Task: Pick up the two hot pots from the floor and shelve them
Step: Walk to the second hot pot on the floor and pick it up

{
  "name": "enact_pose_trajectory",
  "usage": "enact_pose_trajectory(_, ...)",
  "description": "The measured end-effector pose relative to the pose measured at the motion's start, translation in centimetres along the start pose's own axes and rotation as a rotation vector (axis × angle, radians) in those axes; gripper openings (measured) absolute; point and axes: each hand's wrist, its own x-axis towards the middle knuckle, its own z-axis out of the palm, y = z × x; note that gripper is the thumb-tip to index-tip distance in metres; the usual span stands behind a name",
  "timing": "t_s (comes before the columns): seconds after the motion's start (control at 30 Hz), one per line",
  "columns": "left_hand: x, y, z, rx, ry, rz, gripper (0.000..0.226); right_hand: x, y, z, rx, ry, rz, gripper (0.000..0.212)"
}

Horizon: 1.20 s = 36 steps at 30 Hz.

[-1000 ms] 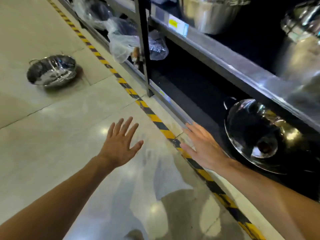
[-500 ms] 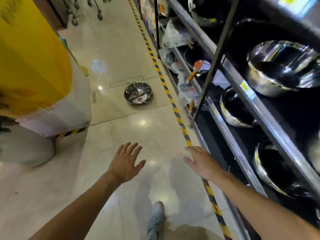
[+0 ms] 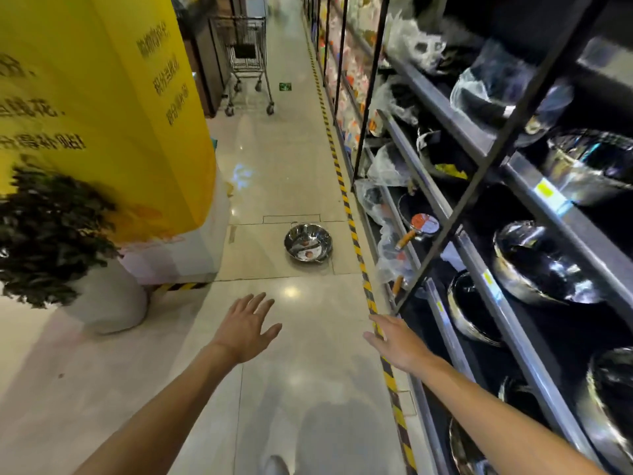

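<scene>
A shiny steel hot pot (image 3: 308, 243) with small side handles sits on the tiled floor, ahead of me in the aisle, near the yellow-black floor stripe. Both my hands are stretched forward, well short of it. My left hand (image 3: 248, 329) is open, fingers spread, holding nothing. My right hand (image 3: 394, 341) is open too, flat, over the stripe beside the shelf's lower edge. Along the right, the dark metal shelving (image 3: 479, 255) holds several steel pots (image 3: 537, 262).
A yellow pillar (image 3: 113, 114) with a potted plant (image 3: 102, 296) at its foot stands on the left. A shopping cart (image 3: 248, 60) is parked far down the aisle. Bagged pans (image 3: 390, 265) stick out from the low shelves. My shoe (image 3: 274, 466) shows at the bottom.
The view has risen from close to the floor to a standing height and swung down the aisle. The floor pot now lies farther ahead. Both hands stay open and empty.
</scene>
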Motion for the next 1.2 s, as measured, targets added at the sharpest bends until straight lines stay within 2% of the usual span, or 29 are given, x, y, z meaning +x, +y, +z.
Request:
enact_pose_trajectory(0.17, 3.8, -6.9, -2.5, 0.006, 0.029, -0.011, 0.071, 4.9, -4.5, -1.3, -0.012, 0.033, 0.021, 0.060)
enact_pose_trajectory(0.3, 7.0, -11.0, -3.6, 0.005, 0.007, -0.028, 0.071, 8.4, -7.1, -2.1, -0.012, -0.008, 0.055, 0.063)
enact_pose_trajectory(0.53, 16.3, -15.4, -4.2, 0.030, -0.050, 0.018, 0.068, 17.6, -7.9, -3.4, 0.010, -0.046, 0.092, 0.064)
enact_pose_trajectory(0.83, 39.4, -20.5, -6.0, 0.054, -0.113, 0.045, 0.067, 40.1, -6.3, -6.8, 0.047, -0.041, 0.139, 0.065)
enact_pose_trajectory(1.07, 57.2, -23.7, -11.0, 0.026, -0.128, 0.075, 0.060, 55.4, -6.0, -12.1, 0.147, -0.098, 0.269, 0.064)
enact_pose_trajectory(1.2, 66.8, -25.7, -11.9, 0.055, -0.175, 0.164, 0.061, 61.4, -5.7, -14.3, 0.216, -0.102, 0.379, 0.062)
